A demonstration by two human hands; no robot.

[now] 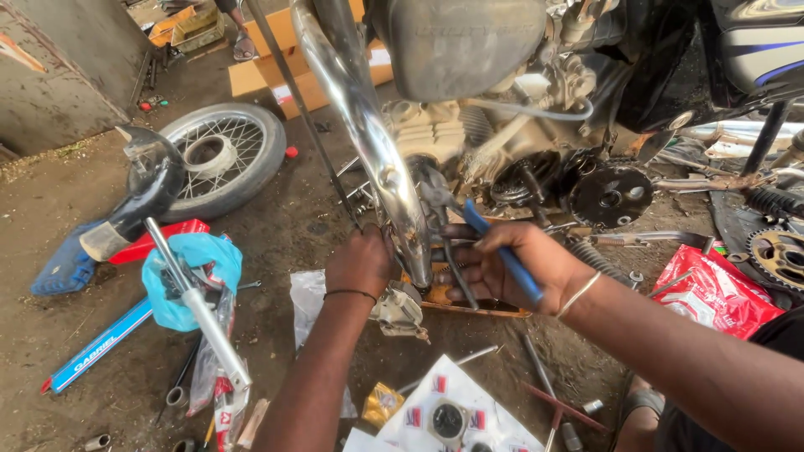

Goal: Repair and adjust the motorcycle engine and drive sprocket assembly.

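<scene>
My right hand grips blue-handled pliers, whose jaws reach up toward the lower part of a motorcycle engine. My left hand, with a thin black band at the wrist, presses against the bottom of the chrome exhaust pipe that curves down in front of the engine. What its fingers hold is hidden behind the pipe. Both hands work close together under the engine, above an orange tray on the ground.
A loose spoked wheel and a black mudguard lie at left. A fork tube in blue plastic wrap, a red packet, a sprocket, white parts packets and scattered tools cover the dirt floor. Another person's sandalled foot stands far back.
</scene>
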